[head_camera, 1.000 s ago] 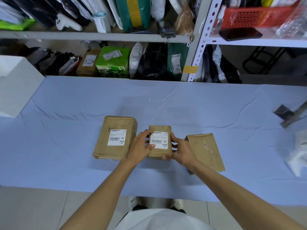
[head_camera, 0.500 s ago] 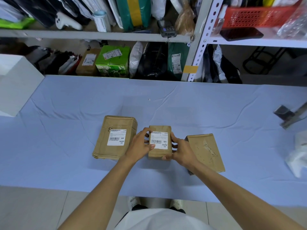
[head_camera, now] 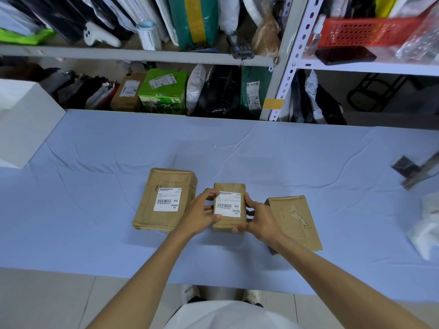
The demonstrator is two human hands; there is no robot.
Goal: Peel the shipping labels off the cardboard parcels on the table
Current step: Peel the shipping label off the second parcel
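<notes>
Because a label lifts only from a steadied box, the left hand (head_camera: 202, 217) and right hand (head_camera: 261, 217) clasp the middle parcel (head_camera: 228, 225) from opposite sides, fingers curled round its edges. They hold it over the centre of the tabletop (head_camera: 95, 210), nearer the near edge than the far one. Whether it rests on the blue cloth cannot be told. Its label (head_camera: 228, 205) faces up. The left thumb lies at the label's upper left corner, probably to find an edge to pick at, and the peel appears not yet begun.

Just left of it lies the left-hand parcel (head_camera: 164, 220), larger, flat on the cloth, with its second label (head_camera: 167, 199) intact and awaiting its turn. Just right of it lies the right-hand parcel (head_camera: 294, 222), which bears only torn, pale scuffing, so it seems already stripped.

A white heap (head_camera: 425, 231) at the right edge cannot be identified. A white box (head_camera: 23, 119) occupies the far left corner. Beyond the far edge stands the shelving (head_camera: 142, 54), crowded with other packages.
</notes>
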